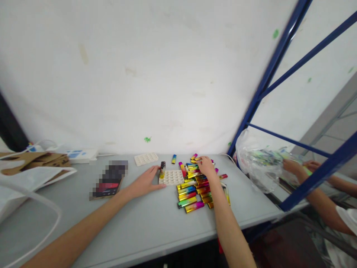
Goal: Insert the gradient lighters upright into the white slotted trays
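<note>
My left hand [146, 182] is at the left side of a small white tray with round holes [173, 178], thumb along the near edge and fingers behind, gripping it. One lighter [162, 170] with a dark top stands upright at the tray's left end, close to my fingertips. To the right lies a heap of shiny, multicoloured lighters [192, 193]. My right hand [206, 166] is over the far part of this heap, fingers bent down and pinched at a lighter [197, 159]; the fingertips are partly hidden.
A second white holed tray [146, 159] and a blue lighter [174, 159] lie near the wall. A pixelated dark object [111, 178], a white bag [36, 178] and cardboard [52, 162] are left. Right are a blue metal frame [251, 104], a plastic bag [259, 160] and another person's hands [292, 166].
</note>
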`<state>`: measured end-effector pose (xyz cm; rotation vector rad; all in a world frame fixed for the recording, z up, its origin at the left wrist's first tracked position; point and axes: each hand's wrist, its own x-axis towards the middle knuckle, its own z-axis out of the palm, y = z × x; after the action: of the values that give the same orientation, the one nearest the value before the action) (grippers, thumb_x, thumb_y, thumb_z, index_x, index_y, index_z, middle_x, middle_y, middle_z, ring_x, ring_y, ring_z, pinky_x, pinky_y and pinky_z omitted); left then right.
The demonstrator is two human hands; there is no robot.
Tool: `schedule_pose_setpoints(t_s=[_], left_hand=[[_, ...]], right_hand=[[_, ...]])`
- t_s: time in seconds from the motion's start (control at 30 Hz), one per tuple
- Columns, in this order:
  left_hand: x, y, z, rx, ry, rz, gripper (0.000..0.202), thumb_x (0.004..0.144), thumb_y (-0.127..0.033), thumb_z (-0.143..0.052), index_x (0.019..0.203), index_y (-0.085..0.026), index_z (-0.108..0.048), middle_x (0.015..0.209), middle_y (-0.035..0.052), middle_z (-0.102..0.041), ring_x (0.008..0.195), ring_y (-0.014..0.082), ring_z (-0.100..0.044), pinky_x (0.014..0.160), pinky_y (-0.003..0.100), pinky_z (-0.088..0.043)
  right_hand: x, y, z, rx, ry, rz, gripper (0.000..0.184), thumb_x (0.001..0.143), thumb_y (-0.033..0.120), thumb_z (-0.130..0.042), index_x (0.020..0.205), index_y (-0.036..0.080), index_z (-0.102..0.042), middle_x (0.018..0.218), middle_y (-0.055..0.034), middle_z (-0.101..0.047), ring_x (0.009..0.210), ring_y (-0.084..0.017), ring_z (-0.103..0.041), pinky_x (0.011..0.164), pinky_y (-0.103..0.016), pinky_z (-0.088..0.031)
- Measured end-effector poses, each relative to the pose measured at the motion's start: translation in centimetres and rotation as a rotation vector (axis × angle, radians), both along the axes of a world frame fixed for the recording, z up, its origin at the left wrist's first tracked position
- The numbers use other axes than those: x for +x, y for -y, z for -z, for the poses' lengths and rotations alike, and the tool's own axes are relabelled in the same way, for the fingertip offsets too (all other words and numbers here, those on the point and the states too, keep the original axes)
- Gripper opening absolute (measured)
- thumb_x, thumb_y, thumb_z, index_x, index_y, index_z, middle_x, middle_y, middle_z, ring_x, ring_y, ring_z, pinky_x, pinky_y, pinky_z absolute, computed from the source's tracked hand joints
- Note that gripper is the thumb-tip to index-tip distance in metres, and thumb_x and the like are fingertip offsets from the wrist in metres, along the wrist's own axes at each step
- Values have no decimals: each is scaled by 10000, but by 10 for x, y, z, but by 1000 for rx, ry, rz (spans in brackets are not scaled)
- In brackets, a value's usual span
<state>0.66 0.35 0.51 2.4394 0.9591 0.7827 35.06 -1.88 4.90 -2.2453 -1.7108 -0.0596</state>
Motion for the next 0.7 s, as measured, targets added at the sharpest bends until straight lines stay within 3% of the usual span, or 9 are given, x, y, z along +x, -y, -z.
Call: schedule_pose_setpoints(t_s=[0.2, 0.33, 0.4, 0.57, 0.63, 0.7], left_hand=[[1, 2, -1, -14, 5, -2, 743, 830, -664, -781, 1377, -207, -575, 1406, 175, -664, 1302, 402, -655, 1167, 532, -505], [1, 3, 0, -23, -2, -7, 743, 828, -667, -784, 1368, -203, -572, 1451, 191, -639, 1350, 407, -627, 1192, 525, -481], [0, 3, 0, -23, 0, -3, 733, 833, -668, -782, 1362, -208, -566, 1459, 189, -634, 1364, 403, -617, 1195, 526, -477], [0, 3, 1, -9, 3, 23, 702, 850, -656, -772, 1355, -225, -546, 1456, 175, -635, 1368, 391, -614, 1197, 530, -472], [0, 2, 2, -1, 13, 22, 702, 843, -667, -773, 1346, -231, -553, 1453, 174, -639, 1374, 397, -611, 1193, 527, -475], [0, 0, 4, -3, 16, 12, 720, 834, -673, -777, 1352, -225, -554, 1459, 184, -639, 1379, 404, -609, 1191, 530, -474]], right_hand=[[-1, -39, -23, -46, -21, 101, 388, 1077, 311, -498, 1353, 114, -687, 1353, -230, -708, 1298, -305, -657, 1065, -371, -476], [-14, -64, -24, -70, -38, 157, 445, 1035, 399, -591, 1340, 92, -696, 1400, -278, -676, 1366, -394, -613, 1136, -528, -428], [-20, -69, -20, -59, -59, 162, 440, 990, 374, -652, 1331, 99, -703, 1420, -280, -667, 1388, -409, -596, 1160, -565, -397], [-21, -71, -18, -16, -205, 112, 272, 914, 183, -651, 1138, 71, -758, 1256, -302, -738, 1232, -381, -705, 1036, -483, -504], [-19, -70, -24, 21, -285, 47, 173, 913, 209, -655, 982, 87, -757, 1107, -261, -778, 1149, -355, -734, 980, -429, -530], [-20, -66, -31, 79, -368, -51, 195, 947, 303, -638, 913, 132, -726, 1001, -176, -787, 1081, -303, -743, 938, -377, -545]])
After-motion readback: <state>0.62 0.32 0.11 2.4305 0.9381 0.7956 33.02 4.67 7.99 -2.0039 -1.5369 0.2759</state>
